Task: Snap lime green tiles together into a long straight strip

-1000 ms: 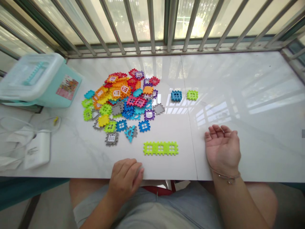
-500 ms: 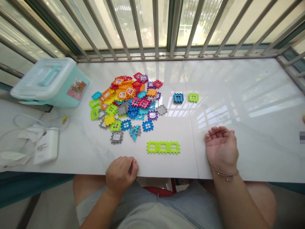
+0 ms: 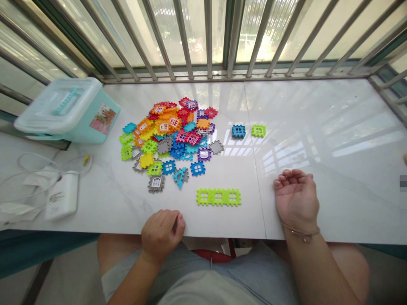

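Note:
My left hand (image 3: 163,232) rests on the table's front edge, curled into a loose fist with no object showing in it. Palm up on the right side of the table lies my right hand (image 3: 296,192), fingers apart from the palm and slightly bent, with nothing in it. Between the two hands, closer to the left, is a lime green strip (image 3: 218,197) of three joined window tiles. Farther back stand a blue window tile stack (image 3: 238,131) and a lime green window tile (image 3: 258,130). A heap of colourful interlocking tiles (image 3: 171,135) spreads out beyond my left hand.
A mint box with a clear lid (image 3: 79,112) stands at the back left. In front of it lie a white power bank-like block (image 3: 62,195), a cable and crumpled tissue (image 3: 19,209). Metal window bars (image 3: 208,38) run along the table's back edge.

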The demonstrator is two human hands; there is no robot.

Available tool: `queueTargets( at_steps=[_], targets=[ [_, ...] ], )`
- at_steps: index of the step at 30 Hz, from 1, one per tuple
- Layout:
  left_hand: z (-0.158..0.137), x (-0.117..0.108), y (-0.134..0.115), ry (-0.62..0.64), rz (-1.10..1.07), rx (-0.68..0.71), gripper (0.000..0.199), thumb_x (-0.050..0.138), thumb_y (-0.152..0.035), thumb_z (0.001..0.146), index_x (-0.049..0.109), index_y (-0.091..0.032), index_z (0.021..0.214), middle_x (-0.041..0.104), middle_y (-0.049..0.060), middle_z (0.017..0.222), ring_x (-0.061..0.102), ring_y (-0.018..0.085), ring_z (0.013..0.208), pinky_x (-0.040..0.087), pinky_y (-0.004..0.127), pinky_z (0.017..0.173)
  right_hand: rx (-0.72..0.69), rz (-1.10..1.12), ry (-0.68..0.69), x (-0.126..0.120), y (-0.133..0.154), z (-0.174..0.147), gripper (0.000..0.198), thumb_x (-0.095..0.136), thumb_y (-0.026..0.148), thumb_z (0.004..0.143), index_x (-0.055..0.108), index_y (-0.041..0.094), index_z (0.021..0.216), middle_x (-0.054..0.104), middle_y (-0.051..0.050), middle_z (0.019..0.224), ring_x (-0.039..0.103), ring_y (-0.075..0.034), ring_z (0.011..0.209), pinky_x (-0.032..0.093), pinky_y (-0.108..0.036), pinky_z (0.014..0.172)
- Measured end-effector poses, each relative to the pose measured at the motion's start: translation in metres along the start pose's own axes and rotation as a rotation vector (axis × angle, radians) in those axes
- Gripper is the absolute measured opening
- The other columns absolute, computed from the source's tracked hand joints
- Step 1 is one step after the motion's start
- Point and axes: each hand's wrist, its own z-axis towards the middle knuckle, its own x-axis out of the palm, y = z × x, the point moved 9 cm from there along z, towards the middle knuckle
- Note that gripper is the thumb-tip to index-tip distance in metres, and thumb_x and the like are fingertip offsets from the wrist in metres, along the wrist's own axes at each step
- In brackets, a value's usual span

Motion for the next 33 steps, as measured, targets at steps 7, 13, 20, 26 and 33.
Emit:
queueTargets(
  at_steps=[7,13,20,26,33],
  targets=[
    [0.000,-0.001,0.000,-0.004,-0.007,0.002,0.015,0.063,-0.014,0.100,0.057,-0.024,0.090,0.059,0.000,0.072,0.055,0.022,0.069,0.040,0.040,0.070,0.001,-0.008,0.003,0.001,0.000,0.000,0.032,0.071,0.053,0.097,0.070,0.021,0.095,0.067,-0.001,0.092,0.066,-0.012,0.078,0.060,-0.023,0.066],
    [0.000,-0.002,-0.001,-0.014,-0.006,0.006,0.015,0.063,-0.014,0.099,0.057,-0.024,0.089,0.058,0.000,0.071,0.054,0.022,0.068,0.039,0.040,0.069,-0.001,-0.015,0.013,0.000,-0.001,0.000,0.032,0.072,0.053,0.096,0.070,0.021,0.095,0.067,-0.001,0.092,0.066,-0.012,0.077,0.060,-0.023,0.066],
    [-0.001,-0.001,0.000,-0.013,-0.002,-0.001,0.015,0.063,-0.016,0.100,0.058,-0.024,0.088,0.059,0.000,0.072,0.056,0.023,0.069,0.040,0.039,0.069,-0.027,-0.042,0.048,0.005,0.000,-0.001,0.031,0.071,0.053,0.098,0.070,0.022,0.094,0.065,0.000,0.091,0.063,-0.012,0.077,0.058,-0.023,0.068],
    [0.003,-0.002,-0.002,-0.010,-0.067,-0.020,0.015,0.064,-0.017,0.101,0.060,-0.024,0.089,0.063,0.001,0.076,0.059,0.023,0.073,0.044,0.039,0.071,-0.237,-0.428,0.252,0.027,0.005,-0.019,0.033,0.071,0.055,0.102,0.068,0.024,0.094,0.066,0.000,0.089,0.062,-0.014,0.078,0.054,-0.027,0.074],
    [0.017,0.008,-0.053,-0.002,-0.189,0.079,0.027,0.068,-0.023,0.100,0.071,-0.022,0.127,0.076,0.013,0.130,0.070,0.030,0.120,0.053,0.047,0.106,-0.677,-1.187,0.825,0.084,-0.012,-0.081,0.032,0.073,0.050,0.101,0.070,0.027,0.122,0.073,-0.010,0.123,0.068,-0.030,0.116,0.055,-0.049,0.105]
  ],
)
